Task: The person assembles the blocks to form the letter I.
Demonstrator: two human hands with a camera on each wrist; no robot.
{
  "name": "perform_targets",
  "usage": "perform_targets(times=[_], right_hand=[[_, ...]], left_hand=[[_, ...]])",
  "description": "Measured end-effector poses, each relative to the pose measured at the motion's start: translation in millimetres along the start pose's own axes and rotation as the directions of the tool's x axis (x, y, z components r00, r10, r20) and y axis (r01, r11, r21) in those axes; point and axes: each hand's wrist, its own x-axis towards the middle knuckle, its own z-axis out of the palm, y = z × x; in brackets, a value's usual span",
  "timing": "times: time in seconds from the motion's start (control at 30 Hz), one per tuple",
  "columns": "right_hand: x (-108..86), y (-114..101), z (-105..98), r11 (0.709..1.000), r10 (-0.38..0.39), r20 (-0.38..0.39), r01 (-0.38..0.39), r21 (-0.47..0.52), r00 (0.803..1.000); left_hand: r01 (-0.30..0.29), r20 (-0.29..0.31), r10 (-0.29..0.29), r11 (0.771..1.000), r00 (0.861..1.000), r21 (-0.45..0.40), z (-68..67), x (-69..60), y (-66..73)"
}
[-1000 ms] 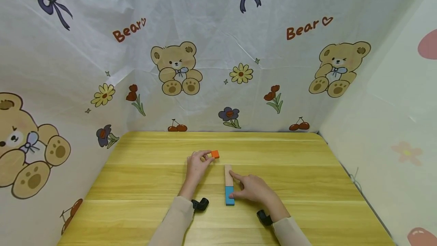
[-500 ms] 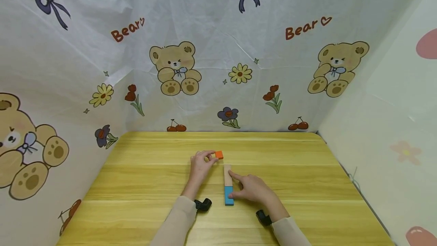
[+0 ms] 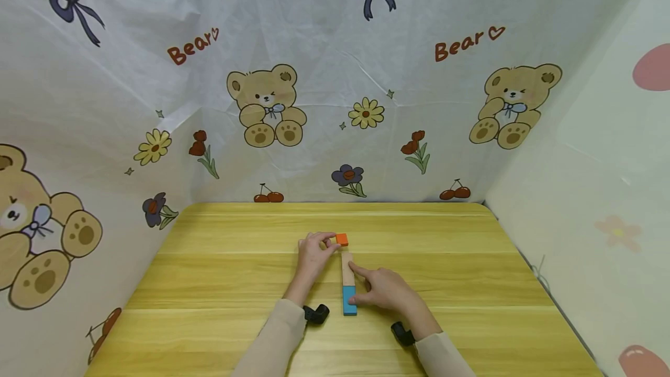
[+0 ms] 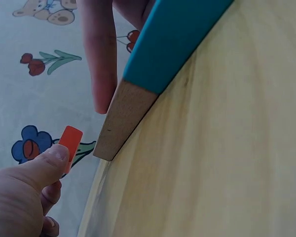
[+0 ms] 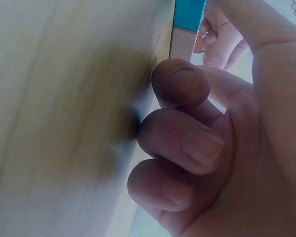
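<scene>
A small orange block (image 3: 342,239) is pinched between the thumb and fingers of my left hand (image 3: 313,256), just beyond the far end of the row. That row is made of a plain wooden block (image 3: 348,269) and a blue block (image 3: 349,301), laid end to end on the table. On its right side, my right hand (image 3: 388,288) touches the wooden block with an outstretched index finger and the blue one with its thumb. In the right wrist view its other fingers (image 5: 182,143) are bent. The left wrist view shows the orange block (image 4: 71,140) apart from the wooden block's end.
A wood-grain table (image 3: 220,284) lies under both hands. White sheeting printed with bears and flowers (image 3: 314,34) rises behind its far edge and along the sides. Each wrist wears a small black camera, such as the left camera (image 3: 316,314).
My left hand has moved to the right with the orange block, which now sits close beyond the wooden block's far end. The right hand and the row have hardly moved.
</scene>
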Motion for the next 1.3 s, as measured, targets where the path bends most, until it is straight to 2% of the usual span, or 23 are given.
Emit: perform_targets(times=[0.13,0.37,0.53,1.0,1.3], right_hand=[[0.4,0,1,1.0,-0.005,-0.004,0.005,0.001,1.0],[0.4,0,2,1.0,-0.019,-0.002,0.019,-0.004,1.0],[0.8,0,2,1.0,-0.009,-0.003,0.009,-0.006,1.0],[3.1,3,4,1.0,-0.003,-0.008,0.003,-0.016,1.0],[2.9,4,4,1.0,-0.008,-0.008,0.008,-0.018,1.0]], left_hand=[[-0.006,0.019,0.006,1.0,1.0,0.012,2.5,-0.3,0.3],[0.035,0.065,-0.034,0.999,0.997,-0.011,6.3,0.3,-2.2],[0.038,0.082,-0.038,0.999,0.996,0.005,10.2,2.3,-6.2],[0.009,0.093,-0.013,0.999,0.996,0.045,14.2,4.8,-7.9],[0.023,0.1,-0.035,0.993,0.994,0.118,16.8,4.9,-7.4]])
